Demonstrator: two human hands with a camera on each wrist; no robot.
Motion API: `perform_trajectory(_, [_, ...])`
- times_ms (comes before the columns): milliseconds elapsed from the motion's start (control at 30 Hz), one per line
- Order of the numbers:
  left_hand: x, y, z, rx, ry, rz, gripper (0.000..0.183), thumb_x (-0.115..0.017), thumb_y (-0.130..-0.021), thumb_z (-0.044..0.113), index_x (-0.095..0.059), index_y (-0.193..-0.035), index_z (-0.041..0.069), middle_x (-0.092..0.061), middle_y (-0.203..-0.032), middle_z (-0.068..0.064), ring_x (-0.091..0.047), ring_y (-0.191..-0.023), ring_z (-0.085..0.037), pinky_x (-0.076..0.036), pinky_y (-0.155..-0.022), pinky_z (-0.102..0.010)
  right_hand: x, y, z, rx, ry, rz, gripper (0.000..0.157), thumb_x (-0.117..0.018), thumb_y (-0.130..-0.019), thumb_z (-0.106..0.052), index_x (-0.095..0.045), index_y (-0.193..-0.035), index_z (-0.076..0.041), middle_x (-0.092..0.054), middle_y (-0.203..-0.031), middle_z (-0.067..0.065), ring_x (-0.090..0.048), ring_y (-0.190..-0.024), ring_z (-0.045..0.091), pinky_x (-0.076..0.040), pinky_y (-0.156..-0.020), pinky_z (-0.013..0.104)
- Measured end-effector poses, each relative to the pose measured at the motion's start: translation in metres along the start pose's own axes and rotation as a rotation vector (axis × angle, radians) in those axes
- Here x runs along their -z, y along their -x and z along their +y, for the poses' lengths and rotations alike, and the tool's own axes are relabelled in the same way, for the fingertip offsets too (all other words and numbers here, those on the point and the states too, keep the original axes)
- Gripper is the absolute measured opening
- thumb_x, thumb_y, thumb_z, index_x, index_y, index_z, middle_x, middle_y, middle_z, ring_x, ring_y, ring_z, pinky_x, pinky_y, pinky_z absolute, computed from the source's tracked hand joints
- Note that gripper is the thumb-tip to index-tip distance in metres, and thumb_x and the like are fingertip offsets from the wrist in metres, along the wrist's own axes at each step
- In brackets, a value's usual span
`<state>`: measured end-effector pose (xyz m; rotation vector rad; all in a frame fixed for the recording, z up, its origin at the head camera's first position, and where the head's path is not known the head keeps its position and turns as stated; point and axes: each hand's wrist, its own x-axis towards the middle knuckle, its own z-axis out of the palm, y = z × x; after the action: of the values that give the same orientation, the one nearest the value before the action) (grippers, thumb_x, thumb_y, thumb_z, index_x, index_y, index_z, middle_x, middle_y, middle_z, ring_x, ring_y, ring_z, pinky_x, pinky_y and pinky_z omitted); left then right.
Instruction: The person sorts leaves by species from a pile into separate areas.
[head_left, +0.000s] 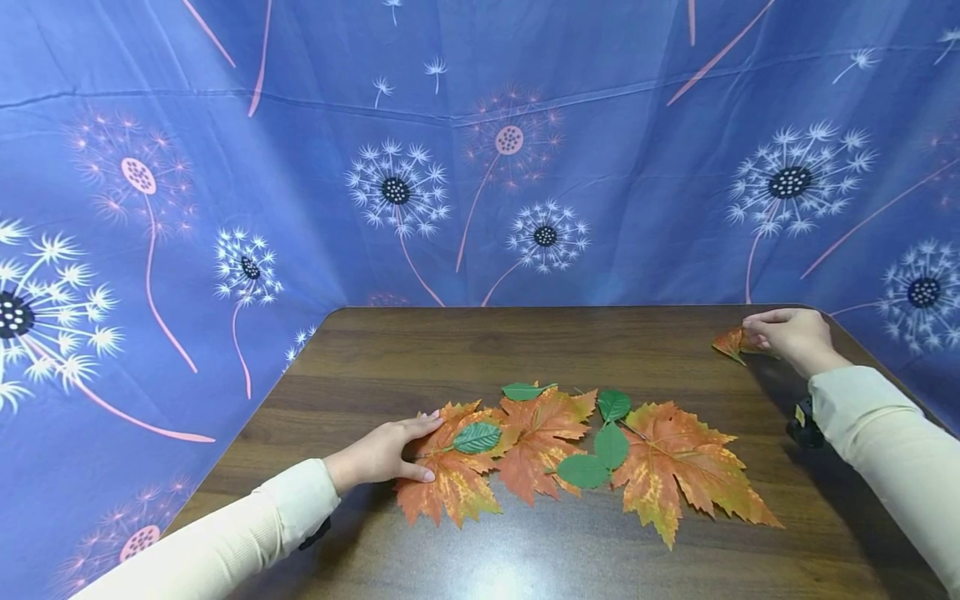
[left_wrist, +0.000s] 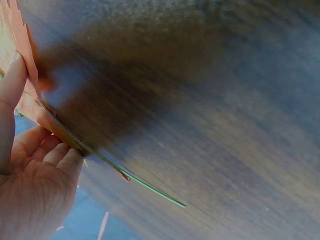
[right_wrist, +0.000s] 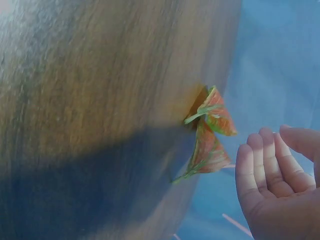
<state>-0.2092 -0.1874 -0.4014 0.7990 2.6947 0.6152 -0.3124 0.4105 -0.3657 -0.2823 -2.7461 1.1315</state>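
Note:
My left hand (head_left: 384, 454) rests on the leftmost large orange leaf (head_left: 453, 492), thumb and fingers spread over its stem end. The left wrist view shows the leaf's green stem (left_wrist: 155, 191) running out past the fingers. At the far right of the table, my right hand (head_left: 801, 337) is beside a small folded orange leaf (head_left: 727, 343). Two small folded reddish leaves, one upper (right_wrist: 220, 114) and one lower (right_wrist: 209, 152), show in the right wrist view. There the right hand (right_wrist: 280, 185) has loosely bent fingers and nothing between them.
A middle orange leaf (head_left: 540, 429) and a right orange leaf (head_left: 682, 462) lie on the brown wooden table (head_left: 450, 350). Several green leaves, one of them a ribbed green leaf (head_left: 477, 437), lie over and between them. Blue dandelion-print cloth (head_left: 637, 208) hangs behind the table.

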Motion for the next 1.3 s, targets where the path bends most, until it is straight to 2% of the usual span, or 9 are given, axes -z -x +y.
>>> perform_trajectory(133, [-0.001,0.000,-0.001,0.000,-0.003,0.001,0.083,-0.075,-0.082,0.037,-0.037,-0.149,0.004,-0.033,-0.155,-0.019,-0.031,-0.143,-0.039,-0.028,-0.112,-0.057,-0.002,0.000,-0.002,0.005,-0.005,-0.011,0.047,-0.053,-0.099,-0.032,-0.064,-0.119,0.009,-0.074,-0.081,-0.005,-0.063,-0.065,0.002,-0.052,-0.058,0.026])
perform_trajectory(300, [0.000,-0.001,0.000,-0.006,-0.001,0.003,0.083,-0.076,-0.082,0.036,-0.038,-0.149,0.004,-0.034,-0.154,-0.019,-0.031,-0.143,-0.039,-0.028,-0.112,-0.058,-0.004,0.002,-0.004,0.008,-0.039,-0.026,0.046,-0.054,-0.099,-0.030,-0.062,-0.121,0.009,-0.073,-0.081,-0.010,-0.065,-0.067,0.002,-0.055,-0.061,0.026])
perform_trajectory(433, [0.000,-0.001,-0.001,-0.017,-0.012,0.011,0.083,-0.076,-0.082,0.036,-0.038,-0.149,0.004,-0.034,-0.155,-0.018,-0.031,-0.142,-0.039,-0.029,-0.112,-0.058,-0.004,0.003,-0.006,0.030,-0.100,-0.048,0.044,-0.055,-0.098,-0.027,-0.063,-0.120,0.010,-0.071,-0.077,-0.016,-0.065,-0.066,-0.003,-0.056,-0.061,0.023])
perform_trajectory(500, [0.000,-0.001,-0.001,-0.023,-0.019,0.016,0.083,-0.076,-0.082,0.035,-0.038,-0.149,0.004,-0.034,-0.155,-0.018,-0.031,-0.142,-0.039,-0.029,-0.112,-0.057,-0.004,0.004,-0.008,0.037,-0.153,-0.067,0.034,-0.056,-0.098,-0.025,-0.068,-0.114,0.003,-0.069,-0.073,-0.021,-0.065,-0.066,-0.005,-0.056,-0.062,0.022])
perform_trajectory(600, [0.001,-0.001,-0.001,-0.026,-0.027,0.017,0.082,-0.076,-0.082,0.035,-0.038,-0.149,0.004,-0.034,-0.154,-0.018,-0.032,-0.142,-0.039,-0.029,-0.112,-0.057,-0.005,0.006,-0.009,0.041,-0.240,-0.097,0.017,-0.057,-0.098,-0.022,-0.073,-0.095,-0.018,-0.066,-0.069,-0.027,-0.065,-0.067,-0.006,-0.057,-0.064,0.020])
perform_trajectory(700, [0.001,-0.001,-0.001,-0.027,-0.026,0.017,0.082,-0.076,-0.082,0.035,-0.038,-0.149,0.004,-0.034,-0.154,-0.018,-0.032,-0.142,-0.039,-0.029,-0.112,-0.057,-0.007,0.008,-0.012,0.061,-0.286,-0.123,0.021,-0.058,-0.098,-0.023,-0.068,-0.082,-0.033,-0.065,-0.069,-0.029,-0.066,-0.069,-0.005,-0.056,-0.065,0.019])
perform_trajectory(933, [0.001,0.000,-0.002,-0.028,-0.024,0.018,0.083,-0.075,-0.082,0.036,-0.038,-0.149,0.003,-0.034,-0.155,-0.018,-0.031,-0.142,-0.039,-0.028,-0.113,-0.057,-0.017,0.013,-0.025,0.093,-0.244,-0.161,0.014,-0.059,-0.097,-0.030,-0.069,-0.088,-0.033,-0.066,-0.072,-0.028,-0.065,-0.070,-0.006,-0.055,-0.065,0.017])
perform_trajectory(1100, [0.000,-0.001,-0.003,-0.026,-0.020,0.016,0.083,-0.075,-0.082,0.035,-0.038,-0.149,0.003,-0.034,-0.155,-0.017,-0.031,-0.142,-0.039,-0.028,-0.113,-0.057,-0.025,0.018,-0.033,0.097,-0.306,-0.214,0.019,-0.060,-0.097,-0.024,-0.066,-0.083,-0.036,-0.067,-0.071,-0.026,-0.066,-0.071,-0.006,-0.055,-0.065,0.017])
perform_trajectory(1300, [-0.002,-0.001,-0.005,-0.023,-0.020,0.016,0.083,-0.075,-0.082,0.037,-0.038,-0.149,0.004,-0.034,-0.155,-0.017,-0.032,-0.142,-0.038,-0.029,-0.113,-0.056,-0.032,0.022,-0.035,0.099,-0.318,-0.230,0.016,-0.061,-0.097,-0.021,-0.068,-0.087,-0.031,-0.067,-0.073,-0.025,-0.066,-0.072,-0.006,-0.057,-0.067,0.020])
